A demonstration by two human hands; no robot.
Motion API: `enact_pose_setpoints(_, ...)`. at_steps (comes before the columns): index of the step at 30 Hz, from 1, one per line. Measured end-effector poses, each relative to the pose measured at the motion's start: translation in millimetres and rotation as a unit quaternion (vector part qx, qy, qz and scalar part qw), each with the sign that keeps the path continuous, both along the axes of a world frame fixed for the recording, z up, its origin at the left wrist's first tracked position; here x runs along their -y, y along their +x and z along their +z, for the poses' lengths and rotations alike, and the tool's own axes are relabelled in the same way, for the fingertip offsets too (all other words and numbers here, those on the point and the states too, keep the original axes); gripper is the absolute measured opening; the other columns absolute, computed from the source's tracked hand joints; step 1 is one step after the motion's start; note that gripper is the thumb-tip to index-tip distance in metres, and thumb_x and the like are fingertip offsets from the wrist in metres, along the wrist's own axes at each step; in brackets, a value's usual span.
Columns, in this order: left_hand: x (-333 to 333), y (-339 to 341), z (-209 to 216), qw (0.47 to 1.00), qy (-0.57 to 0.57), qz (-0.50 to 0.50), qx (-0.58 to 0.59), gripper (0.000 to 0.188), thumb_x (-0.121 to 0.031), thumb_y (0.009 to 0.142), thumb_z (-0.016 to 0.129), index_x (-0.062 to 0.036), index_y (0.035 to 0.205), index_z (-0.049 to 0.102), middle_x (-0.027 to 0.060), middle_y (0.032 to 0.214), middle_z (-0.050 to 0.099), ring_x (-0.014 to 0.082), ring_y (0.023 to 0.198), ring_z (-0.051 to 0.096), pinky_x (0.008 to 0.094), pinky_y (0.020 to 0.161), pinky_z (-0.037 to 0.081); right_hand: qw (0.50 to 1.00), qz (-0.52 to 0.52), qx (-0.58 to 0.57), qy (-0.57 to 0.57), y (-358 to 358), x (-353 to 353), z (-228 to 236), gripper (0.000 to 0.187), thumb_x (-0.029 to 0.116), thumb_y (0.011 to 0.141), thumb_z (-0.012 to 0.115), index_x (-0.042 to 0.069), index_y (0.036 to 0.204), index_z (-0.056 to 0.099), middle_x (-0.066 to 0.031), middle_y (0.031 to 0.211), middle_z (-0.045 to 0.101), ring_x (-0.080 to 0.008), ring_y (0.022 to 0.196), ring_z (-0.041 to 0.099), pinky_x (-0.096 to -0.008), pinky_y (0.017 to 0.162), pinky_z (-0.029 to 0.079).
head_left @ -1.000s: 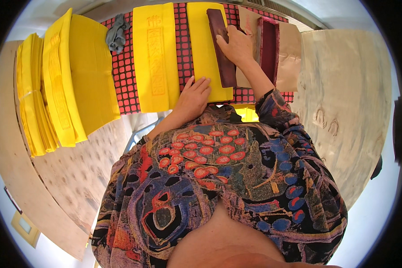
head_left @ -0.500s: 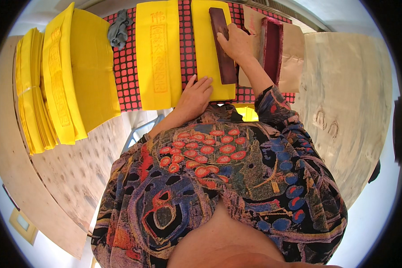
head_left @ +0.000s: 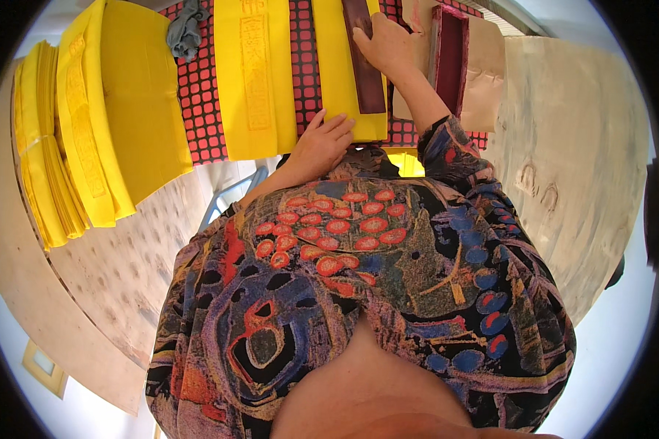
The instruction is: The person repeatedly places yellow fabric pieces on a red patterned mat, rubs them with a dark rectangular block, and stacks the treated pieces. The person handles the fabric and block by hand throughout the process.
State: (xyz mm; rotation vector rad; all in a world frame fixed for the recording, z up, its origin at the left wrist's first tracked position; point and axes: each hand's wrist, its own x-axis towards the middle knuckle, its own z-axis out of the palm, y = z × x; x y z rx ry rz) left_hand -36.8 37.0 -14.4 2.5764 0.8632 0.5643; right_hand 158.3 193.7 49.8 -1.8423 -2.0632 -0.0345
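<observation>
Seen from the head camera, a long yellow paper sheet (head_left: 344, 80) is pinned flat on a red-and-black checked cloth (head_left: 304, 58) by the left hand (head_left: 322, 143), which is laid palm-down with the fingers spread and nothing gripped; the sheet's near edge lies directly beneath those fingertips, apparently so that the paper is kept from sliding. A dark maroon rectangular block (head_left: 364, 62) is pressed lengthwise onto the same sheet by the right hand (head_left: 388, 45), whose fingers are curled over the block's right side and upper end in a loose clasp rather than a tight fist; the block lies under and just left of that hand, judged to be held there for stamping or rubbing the paper. A second yellow sheet with a faint printed band (head_left: 255, 73) is laid just beside the first, to its left. A shallow maroon tray (head_left: 450, 58) is set just right of the right hand, on brown paper (head_left: 487, 73). Thick stacks of yellow paper (head_left: 88, 132) are piled well apart to the left on a pale wooden tabletop (head_left: 564, 161), and a crumpled grey rag (head_left: 185, 29) is left at the cloth's far edge.
</observation>
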Motion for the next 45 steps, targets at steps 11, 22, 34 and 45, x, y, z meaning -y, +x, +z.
enact_pose_setpoints(11, 4, 1, -13, 0.999, -0.015, -0.03, -0.024, 0.043, -0.015, 0.08, 0.067, -0.0075, 0.121, 0.059, 0.0072, 0.142, 0.05, 0.0243, 0.135, 0.043, 0.0469, 0.111, 0.034, 0.999, -0.036, 0.006, -0.036, -13, 4, 8, 0.04, 0.037, 0.085, 0.063, -0.002, 0.095, 0.062, -0.0229, 0.089, 0.069, -0.0383, 0.084, 0.068, -0.0471, 0.075, 0.054)
enact_pose_setpoints(22, 4, -1, -17, 0.999, -0.014, -0.039, -0.019, 0.045, -0.016, 0.079, 0.068, -0.0079, 0.122, 0.058, 0.008, 0.143, 0.049, 0.0248, 0.134, 0.044, 0.0453, 0.109, 0.037, 0.999, -0.04, 0.006, -0.021, -14, 2, -15, 0.037, 0.036, 0.085, 0.063, 0.0, 0.095, 0.061, -0.0194, 0.083, 0.069, -0.0355, 0.079, 0.069, -0.0467, 0.069, 0.055)
enact_pose_setpoints(34, 8, -6, -15, 0.998, -0.021, -0.036, 0.05, 0.027, -0.014, 0.084, 0.063, -0.0049, 0.109, 0.062, 0.0095, 0.132, 0.058, 0.0243, 0.126, 0.052, 0.0459, 0.108, 0.039, 0.996, -0.072, -0.041, 0.019, -25, 9, -31, 0.04, 0.037, 0.087, 0.064, -0.001, 0.098, 0.058, -0.0203, 0.082, 0.068, -0.0355, 0.078, 0.068, -0.0451, 0.069, 0.054)
enact_pose_setpoints(45, 3, -6, -1, 0.982, -0.095, 0.037, 0.158, 0.032, -0.015, 0.082, 0.07, -0.0048, 0.112, 0.064, 0.0105, 0.116, 0.066, 0.027, 0.111, 0.062, 0.0392, 0.094, 0.05, 0.985, 0.012, -0.071, 0.159, 11, 14, 11, 0.031, 0.024, 0.084, 0.067, 0.0, 0.103, 0.061, -0.0212, 0.085, 0.066, -0.0406, 0.078, 0.064, -0.0457, 0.071, 0.052)
